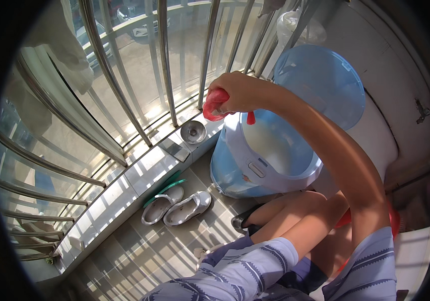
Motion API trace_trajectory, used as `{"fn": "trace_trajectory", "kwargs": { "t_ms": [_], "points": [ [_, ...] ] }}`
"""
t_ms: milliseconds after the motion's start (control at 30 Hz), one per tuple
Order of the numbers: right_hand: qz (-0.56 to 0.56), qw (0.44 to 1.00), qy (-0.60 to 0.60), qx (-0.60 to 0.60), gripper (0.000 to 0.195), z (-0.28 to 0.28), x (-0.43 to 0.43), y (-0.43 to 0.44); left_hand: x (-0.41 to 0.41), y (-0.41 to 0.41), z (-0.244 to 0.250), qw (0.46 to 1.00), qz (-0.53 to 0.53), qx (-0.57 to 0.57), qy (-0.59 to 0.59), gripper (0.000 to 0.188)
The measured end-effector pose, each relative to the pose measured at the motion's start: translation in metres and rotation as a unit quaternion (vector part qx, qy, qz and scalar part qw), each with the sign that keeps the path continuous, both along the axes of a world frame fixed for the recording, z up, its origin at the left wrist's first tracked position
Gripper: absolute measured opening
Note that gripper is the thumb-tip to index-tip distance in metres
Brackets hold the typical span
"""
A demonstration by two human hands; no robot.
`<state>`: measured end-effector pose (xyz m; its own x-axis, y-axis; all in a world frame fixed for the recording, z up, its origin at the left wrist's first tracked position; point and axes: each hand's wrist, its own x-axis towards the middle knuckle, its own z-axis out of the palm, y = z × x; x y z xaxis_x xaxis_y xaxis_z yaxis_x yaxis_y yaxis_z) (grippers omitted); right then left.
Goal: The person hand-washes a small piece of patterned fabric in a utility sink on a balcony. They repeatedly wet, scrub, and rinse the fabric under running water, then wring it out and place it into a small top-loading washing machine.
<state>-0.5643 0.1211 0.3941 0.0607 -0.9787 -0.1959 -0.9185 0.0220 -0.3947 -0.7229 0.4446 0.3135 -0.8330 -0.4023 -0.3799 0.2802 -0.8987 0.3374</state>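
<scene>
My right hand (230,92) grips a crumpled red cloth or thin plastic bag (215,104). It hangs over the left side of a blue plastic tub (230,177), and a small red end shows below my wrist. The tub has a white rim and a front latch; its round translucent blue lid (324,86) stands raised at the back. Pale, blurred contents (265,145) show inside, and I cannot tell what they are. My left forearm (312,229) reaches across my lap and passes behind my right arm, which hides the left hand. Something red (344,219) shows beside my legs there.
Metal window bars (167,64) curve along a tiled ledge (139,180). On it rests a small round metal dish (193,131). Two white shoes (187,209) stand on the tiled floor by a flat green item (167,188). A white plastic bag (294,26) is behind the lid.
</scene>
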Motion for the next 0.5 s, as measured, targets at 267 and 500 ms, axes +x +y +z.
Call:
{"fn": "trace_trajectory", "kwargs": {
  "t_ms": [267,500],
  "points": [
    [-0.405,0.893,0.027,0.196,0.028,-0.245,0.021,-0.144,0.002,-0.019,-0.009,0.999,0.010,-0.031,0.038,0.017],
    [-0.440,0.856,0.133,0.235,0.028,-0.370,-0.034,-0.172,0.009,0.012,0.003,0.998,-0.030,-0.026,0.048,0.017]
  ]
}}
